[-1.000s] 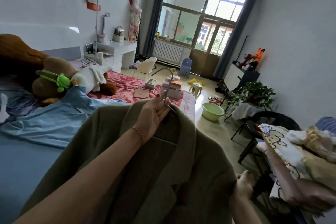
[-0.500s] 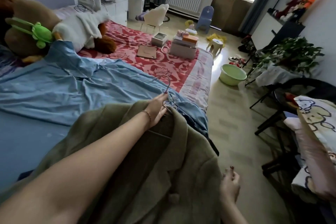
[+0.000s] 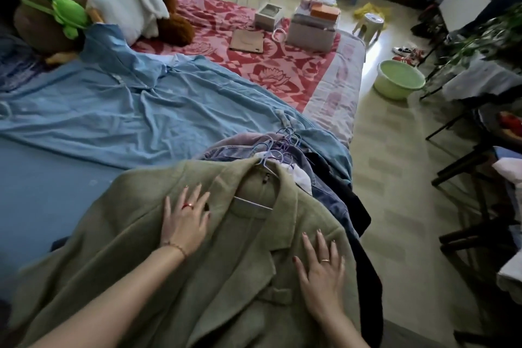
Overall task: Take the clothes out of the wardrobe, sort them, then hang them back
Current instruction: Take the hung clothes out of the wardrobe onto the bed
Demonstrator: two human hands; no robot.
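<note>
Lowered onto the bed, the green coat [image 3: 197, 277] lies under my flat, released left hand [image 3: 183, 220] and right hand [image 3: 322, 271]; pressing unevenly could slide it floorward.

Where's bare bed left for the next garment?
Free: the blue sheet left of the green coat, and the red blanket between the blue shirt and the boxes. Crowded: the hanger pile under the coat at the bed's right edge.
</note>
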